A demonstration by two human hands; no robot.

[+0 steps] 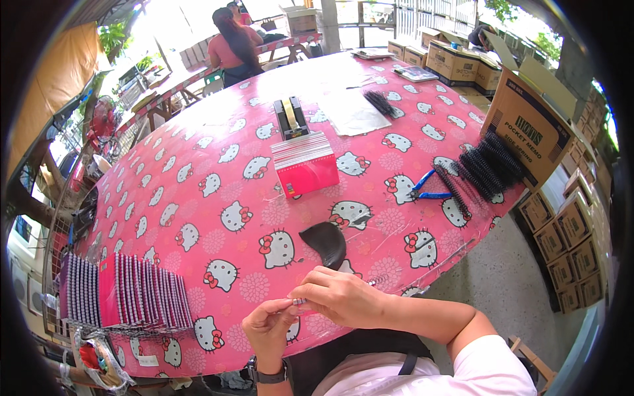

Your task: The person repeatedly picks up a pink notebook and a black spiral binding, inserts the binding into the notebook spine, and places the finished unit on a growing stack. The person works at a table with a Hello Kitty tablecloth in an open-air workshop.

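Observation:
My left hand (pixel 267 327), with a dark watch on its wrist, is at the near edge of the table. My right hand (pixel 343 297) meets it there. The fingertips of both pinch a tiny light-and-dark striped piece (pixel 299 301), too small to name. Just beyond my right hand lies a curved black pad-like thing (pixel 325 243). A thin wire coil (pixel 380 280) shows beside that hand. Farther off stands a stack of pink-covered notepads (pixel 307 175). Blue-handled pliers (pixel 432 186) rest to the right, jaws toward the left.
Spiral-bound notebooks (pixel 145 294) stand in a row at the left. Black spiral coils (pixel 489 165) lie by an open cardboard box (pixel 528 125) at the right. A tape dispenser (pixel 290 119) stands behind the notepads on the pink table cover (pixel 218 244). A person (pixel 232 49) is far off.

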